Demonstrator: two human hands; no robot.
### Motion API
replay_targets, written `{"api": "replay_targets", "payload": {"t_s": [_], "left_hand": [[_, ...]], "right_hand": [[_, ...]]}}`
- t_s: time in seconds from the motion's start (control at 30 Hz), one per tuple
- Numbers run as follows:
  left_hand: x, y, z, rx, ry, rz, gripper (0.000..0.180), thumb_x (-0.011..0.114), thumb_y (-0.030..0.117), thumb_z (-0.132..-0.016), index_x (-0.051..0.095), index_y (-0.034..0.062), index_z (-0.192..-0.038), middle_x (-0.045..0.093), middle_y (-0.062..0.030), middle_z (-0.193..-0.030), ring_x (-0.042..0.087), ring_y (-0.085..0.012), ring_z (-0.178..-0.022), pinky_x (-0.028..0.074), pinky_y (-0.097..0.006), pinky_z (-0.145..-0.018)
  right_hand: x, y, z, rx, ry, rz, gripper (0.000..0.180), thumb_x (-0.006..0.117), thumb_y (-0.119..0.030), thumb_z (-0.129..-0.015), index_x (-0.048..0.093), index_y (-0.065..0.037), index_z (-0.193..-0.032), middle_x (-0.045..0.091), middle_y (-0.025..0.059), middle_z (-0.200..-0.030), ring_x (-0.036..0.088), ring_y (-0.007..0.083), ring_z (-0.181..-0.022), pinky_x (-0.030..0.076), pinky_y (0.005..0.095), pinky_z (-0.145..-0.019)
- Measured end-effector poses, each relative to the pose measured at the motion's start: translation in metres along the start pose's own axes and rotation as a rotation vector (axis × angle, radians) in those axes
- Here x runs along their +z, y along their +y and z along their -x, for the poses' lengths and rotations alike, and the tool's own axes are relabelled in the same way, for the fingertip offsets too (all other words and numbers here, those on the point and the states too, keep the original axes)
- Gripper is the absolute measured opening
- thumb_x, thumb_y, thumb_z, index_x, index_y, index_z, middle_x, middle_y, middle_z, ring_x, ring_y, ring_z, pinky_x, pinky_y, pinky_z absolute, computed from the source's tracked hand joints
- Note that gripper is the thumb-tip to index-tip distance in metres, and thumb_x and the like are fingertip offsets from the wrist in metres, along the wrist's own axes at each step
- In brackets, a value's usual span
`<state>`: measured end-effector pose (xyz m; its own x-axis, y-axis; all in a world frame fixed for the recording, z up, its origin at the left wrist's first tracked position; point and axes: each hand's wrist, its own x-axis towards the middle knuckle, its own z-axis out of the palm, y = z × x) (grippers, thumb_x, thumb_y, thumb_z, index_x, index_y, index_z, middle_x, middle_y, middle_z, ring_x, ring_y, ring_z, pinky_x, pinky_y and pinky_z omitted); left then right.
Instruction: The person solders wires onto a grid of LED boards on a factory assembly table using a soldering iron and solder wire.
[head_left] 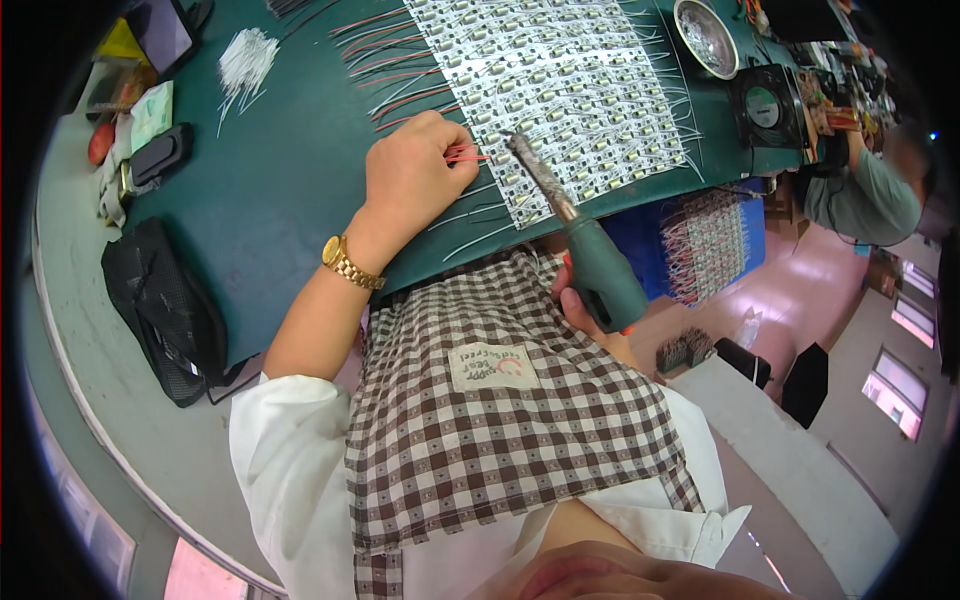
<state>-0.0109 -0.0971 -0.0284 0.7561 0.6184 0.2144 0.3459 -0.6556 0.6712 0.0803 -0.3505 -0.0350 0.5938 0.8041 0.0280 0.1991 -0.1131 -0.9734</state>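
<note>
My left hand [418, 168] is closed, its fingertips pinching red wires [464, 154] at the left edge of a panel of small circuit boards [560, 90]. My right hand [585, 315] is wrapped round the green handle of a soldering iron [605, 265], and the handle hides part of that hand. The iron's dark tip rests at or just above the panel, near the red wires; I cannot tell if it touches. Rows of small cylindrical parts sit on the boards. Red, black and white wires stick out from the panel's left side.
Loose white wires [246, 62] lie on the green table [290, 140]. A metal bowl [706, 40] and a black fan [765, 105] stand at right. A black bag [165, 310] lies at the left edge. More wired boards [705, 245] lie on blue at lower right. Another person [865, 200] sits far right.
</note>
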Motion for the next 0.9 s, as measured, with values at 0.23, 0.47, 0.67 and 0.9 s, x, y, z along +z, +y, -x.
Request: {"api": "replay_targets", "payload": {"t_s": [0.23,0.47,0.67,0.9], "left_hand": [[0.001,-0.002,0.001,0.000,0.026,-0.018,0.006,0.070,0.012,-0.073,0.067,0.0091,-0.076,0.061,-0.0010,-0.074,0.061,-0.0163,-0.064,0.048,-0.028,-0.057],[-0.011,-0.003,-0.002,0.026,-0.041,-0.008,0.008,0.070,0.013,-0.075,0.066,0.0073,-0.080,0.063,-0.0029,-0.076,0.061,-0.0156,-0.065,0.049,-0.028,-0.059],[-0.058,-0.009,-0.010,-0.230,0.227,0.155,0.020,0.055,0.019,-0.091,0.055,0.0003,-0.097,0.059,-0.0118,-0.076,0.057,-0.0242,-0.069,0.047,-0.032,-0.066],[-0.014,0.021,0.014,-0.133,0.028,0.180,0.013,0.055,0.012,-0.091,0.058,-0.0004,-0.094,0.055,-0.0145,-0.085,0.056,-0.0290,-0.073,0.046,-0.036,-0.066]], "right_hand": [[-0.003,-0.008,-0.004,0.099,-0.041,-0.215,0.016,0.063,-0.002,-0.082,0.060,-0.002,-0.098,0.063,0.0053,-0.086,0.060,0.0150,-0.077,0.048,0.0284,-0.067],[-0.009,0.019,0.008,0.056,0.003,-0.114,0.018,0.067,-0.004,-0.080,0.063,-0.003,-0.097,0.065,0.0072,-0.088,0.063,0.0182,-0.077,0.049,0.0298,-0.068],[-0.005,0.022,0.009,0.017,0.089,0.078,0.021,0.070,-0.003,-0.076,0.065,-0.002,-0.097,0.066,0.0091,-0.090,0.064,0.0229,-0.079,0.050,0.0320,-0.067],[-0.006,0.006,0.002,0.005,0.006,0.246,0.021,0.069,-0.003,-0.073,0.064,-0.003,-0.093,0.064,0.0091,-0.085,0.063,0.0247,-0.077,0.048,0.0325,-0.061]]}}
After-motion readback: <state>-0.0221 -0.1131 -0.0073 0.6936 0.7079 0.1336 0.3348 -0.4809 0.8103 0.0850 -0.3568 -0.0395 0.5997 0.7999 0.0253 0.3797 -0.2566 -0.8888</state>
